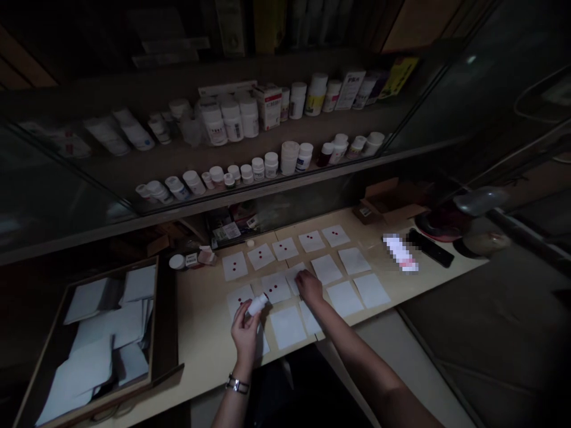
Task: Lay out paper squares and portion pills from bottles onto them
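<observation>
My left hand [246, 326] grips a small white pill bottle [256, 305], tilted with its mouth to the upper right; dark red shows at the mouth. My right hand [308, 285] is closed at the fingertips over a white paper square [291, 276] in the middle row. Whatever those fingers hold is hidden. Paper squares lie in three rows. Each one in the back row, such as this paper square [234, 266], bears two red pills [234, 267]. Two red pills also sit on a middle-row square [275, 287]. Squares farther right, like this one [326, 269], are bare.
At left, a wooden drawer [155, 321] holds stacked white paper. A white round lid [250, 243] lies behind the back row. Medicine bottles [270, 164] line the shelves above. A phone with a lit screen [400, 252], a black phone [430, 248] and a cardboard box [388, 202] are at right.
</observation>
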Tool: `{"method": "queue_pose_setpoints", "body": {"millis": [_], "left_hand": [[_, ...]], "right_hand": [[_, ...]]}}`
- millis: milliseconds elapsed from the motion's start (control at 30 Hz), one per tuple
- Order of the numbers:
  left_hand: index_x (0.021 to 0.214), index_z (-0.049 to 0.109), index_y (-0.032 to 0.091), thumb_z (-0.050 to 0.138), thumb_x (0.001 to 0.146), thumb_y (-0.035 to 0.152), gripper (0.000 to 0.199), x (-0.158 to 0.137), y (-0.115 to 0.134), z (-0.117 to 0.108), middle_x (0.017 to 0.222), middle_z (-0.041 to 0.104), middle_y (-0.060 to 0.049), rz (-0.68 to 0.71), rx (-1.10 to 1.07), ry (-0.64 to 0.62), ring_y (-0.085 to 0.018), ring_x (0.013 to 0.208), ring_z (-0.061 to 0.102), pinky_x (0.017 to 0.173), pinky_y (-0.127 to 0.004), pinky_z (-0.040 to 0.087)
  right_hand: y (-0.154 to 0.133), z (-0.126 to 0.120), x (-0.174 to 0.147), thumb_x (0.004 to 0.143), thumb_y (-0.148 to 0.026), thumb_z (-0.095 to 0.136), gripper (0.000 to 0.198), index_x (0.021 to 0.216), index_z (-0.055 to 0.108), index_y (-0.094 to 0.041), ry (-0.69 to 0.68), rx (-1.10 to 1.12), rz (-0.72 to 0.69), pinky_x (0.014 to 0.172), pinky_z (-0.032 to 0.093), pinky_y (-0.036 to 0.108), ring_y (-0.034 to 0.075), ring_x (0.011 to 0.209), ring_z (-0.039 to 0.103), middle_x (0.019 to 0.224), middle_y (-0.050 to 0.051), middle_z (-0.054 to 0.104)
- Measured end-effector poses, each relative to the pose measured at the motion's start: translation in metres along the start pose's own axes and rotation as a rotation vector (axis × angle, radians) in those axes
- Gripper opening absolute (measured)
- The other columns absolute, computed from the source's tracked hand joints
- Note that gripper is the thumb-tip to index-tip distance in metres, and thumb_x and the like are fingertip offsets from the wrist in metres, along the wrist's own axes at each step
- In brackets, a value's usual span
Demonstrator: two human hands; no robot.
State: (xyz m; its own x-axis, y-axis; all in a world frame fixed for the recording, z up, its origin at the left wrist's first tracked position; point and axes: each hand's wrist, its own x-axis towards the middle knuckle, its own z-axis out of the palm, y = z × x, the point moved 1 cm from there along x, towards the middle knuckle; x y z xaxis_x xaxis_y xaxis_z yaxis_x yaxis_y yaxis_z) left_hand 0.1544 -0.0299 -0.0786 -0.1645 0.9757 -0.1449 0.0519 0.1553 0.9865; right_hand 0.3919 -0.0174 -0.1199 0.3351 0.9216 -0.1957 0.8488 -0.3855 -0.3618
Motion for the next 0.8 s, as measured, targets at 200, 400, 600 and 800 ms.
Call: {"method": "queue_pose_setpoints", "body": {"millis": [200, 400, 600, 800], "left_hand": [[0.092, 0.069, 0.013, 0.076, 0.062, 0.040, 0.041, 0.001, 0.001, 0.000, 0.103, 0.065, -0.014, 0.011, 0.013, -0.043, -0.028, 0.106, 0.060, 0.082, -0.038, 0.055], [0.094, 0.069, 0.013, 0.075, 0.064, 0.038, 0.039, 0.005, 0.018, 0.012, 0.105, 0.065, -0.016, 0.074, 0.039, -0.192, -0.026, 0.101, 0.062, 0.076, -0.034, 0.056], [0.091, 0.070, 0.015, 0.075, 0.062, 0.039, 0.038, -0.012, 0.025, 0.060, 0.104, 0.066, -0.015, 0.106, 0.055, -0.256, -0.027, 0.098, 0.064, 0.073, -0.036, 0.058], [0.097, 0.070, 0.020, 0.068, 0.073, 0.032, 0.027, -0.050, 0.034, 0.108, 0.104, 0.068, -0.012, 0.342, 0.230, -0.276, -0.026, 0.100, 0.063, 0.079, -0.040, 0.056]], "right_hand": [[0.005, -0.007, 0.003, 0.084, -0.024, 0.050, 0.019, 0.095, 0.064, -0.019, 0.025, 0.103, 0.063, 0.073, 0.039, 0.027, 0.021, 0.092, 0.059, 0.100, 0.009, 0.065], [-0.024, -0.023, -0.020, 0.080, -0.045, 0.049, 0.032, 0.081, 0.068, -0.018, 0.081, 1.097, 0.308, 0.076, 0.045, 0.034, 0.023, 0.084, 0.063, 0.087, 0.010, 0.069], [-0.057, -0.036, -0.035, 0.075, -0.056, 0.055, 0.044, 0.077, 0.070, -0.015, -0.258, 1.886, 0.353, 0.083, 0.044, 0.036, 0.024, 0.089, 0.064, 0.083, 0.012, 0.071], [-0.017, -0.066, -0.041, 0.074, -0.056, 0.057, 0.046, 0.073, 0.071, -0.012, -0.288, 1.925, 0.400, 0.082, 0.045, 0.034, 0.023, 0.082, 0.065, 0.078, 0.012, 0.071]]}}
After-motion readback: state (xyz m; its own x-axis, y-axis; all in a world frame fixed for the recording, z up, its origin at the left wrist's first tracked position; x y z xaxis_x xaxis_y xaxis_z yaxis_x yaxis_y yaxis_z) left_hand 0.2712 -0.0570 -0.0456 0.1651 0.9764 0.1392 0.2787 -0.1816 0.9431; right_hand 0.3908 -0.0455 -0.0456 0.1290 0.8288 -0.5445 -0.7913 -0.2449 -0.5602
